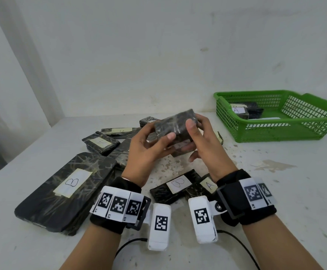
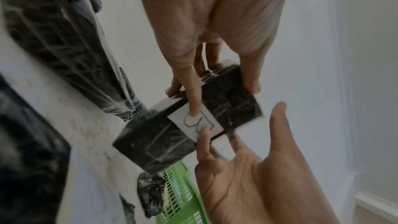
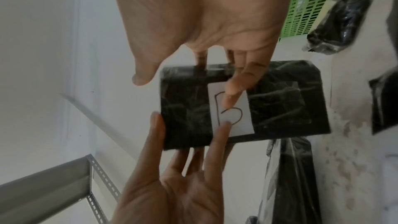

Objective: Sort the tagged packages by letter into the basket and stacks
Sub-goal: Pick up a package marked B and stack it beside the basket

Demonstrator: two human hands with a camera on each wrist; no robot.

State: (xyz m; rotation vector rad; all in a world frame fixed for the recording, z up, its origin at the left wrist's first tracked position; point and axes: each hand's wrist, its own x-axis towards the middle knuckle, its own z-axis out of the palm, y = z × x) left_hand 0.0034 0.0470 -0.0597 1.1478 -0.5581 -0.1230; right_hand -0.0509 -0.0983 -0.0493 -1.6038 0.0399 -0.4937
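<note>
Soft, even, dim daylight; faint shadows; wide-angle edge bending; both wrist views motion-blurred, greyish.

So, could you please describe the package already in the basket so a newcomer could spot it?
Find the green basket at the table's far right. Inside, against its far left corner, lies a black package with a pale tag reading A. It is the only package off the table; all others lie loose or are held in the hands.

- A white table (image 1: pixel 275 201) with brown speckled stains across its middle.
- A plain white wall (image 1: pixel 158 55) behind the table.
- A grey perforated metal shelf frame (image 3: pixel 94 175), seen from the right wrist.
- Black cables (image 1: pixel 242 244) on the table's near edge.
</note>
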